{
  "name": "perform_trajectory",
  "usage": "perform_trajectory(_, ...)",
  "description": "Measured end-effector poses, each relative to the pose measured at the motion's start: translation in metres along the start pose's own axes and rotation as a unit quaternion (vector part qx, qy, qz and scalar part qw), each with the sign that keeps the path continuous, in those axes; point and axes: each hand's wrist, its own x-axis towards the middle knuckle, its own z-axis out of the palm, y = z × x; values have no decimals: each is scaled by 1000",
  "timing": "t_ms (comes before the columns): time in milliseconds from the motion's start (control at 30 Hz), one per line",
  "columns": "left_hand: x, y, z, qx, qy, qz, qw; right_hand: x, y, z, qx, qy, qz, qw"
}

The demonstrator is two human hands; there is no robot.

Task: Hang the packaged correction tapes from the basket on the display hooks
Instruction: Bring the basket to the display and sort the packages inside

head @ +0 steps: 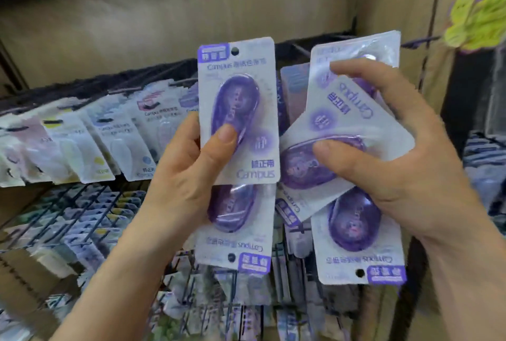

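Left hand [180,173]: raised in front of the rack, fingers curled behind two purple packaged correction tapes, which are pinched between thumb and fingers.
Left thumb [221,140]: pressed flat on the lower end of the front pack's clear blister.
Front pack [241,88]: held upright in the left hand, printed face toward the camera, hang hole at the top.
Second pack [235,231]: held behind and below the front pack in the same hand, turned upside down, hang hole at the bottom.
Right hand [405,165]: held level with the left hand and just beside it, fingers curled round a loose fan of at least three more purple packs.
Right thumb [336,157]: laid on the blister of the tilted pack, while the forefinger is hooked over the fan's upper part.
Tilted pack [304,168]: carried at the front of the fan, upside down and slanted. Whether its edge touches the left hand's packs cannot be told.
Lower pack [356,244]: seen below the right palm, upside down, hang hole at the bottom.
Rear pack [356,47]: seen above the right fingers at the back of the fan, its print blurred.
Display hooks [128,85]: dark wire prongs are seen beyond the left hand, with further rows below the left wrist.
Hung packs [109,143]: pale packaged tapes are ranged on the upper row, left of the left hand, overlapped and tilted.
Backdrop: a brown panel [191,11] is seen above both hands, and a blurred yellow-green leafy shape [473,22] above the right hand.
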Motion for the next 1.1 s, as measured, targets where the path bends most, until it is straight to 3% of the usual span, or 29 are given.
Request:
perform_trajectory(100,14,13,2,13,-11,31,999,16,-8,-12,-26,2,-41,999)
perform_trajectory(200,35,31,8,38,7,84,996,33,-11,-24,-27,7,-28,999)
perform_trajectory(367,71,59,35,-73,57,116,989,52,-10,-31,-68,-10,4,998)
perform_trajectory(533,95,55,68,-84,65,75,992,71,-10,-24,75,25,54,995)
perform_trajectory(600,101,51,73,-52,101,95,989,75,-13,-19,87,46,59,993)
perform_trajectory(667,106,48,75,-36,121,110,986,76,-14,-17,92,15,65,994)
perform_trajectory(833,110,52,86,-22,93,91,991,76,-21,-29,113,-107,78,985)
perform_trajectory(967,117,65,88,-60,60,15,996,83,-25,-38,101,-127,82,983)
perform_trajectory(1100,129,87,72,68,23,81,994,87,-33,-52,-10,-97,66,993)
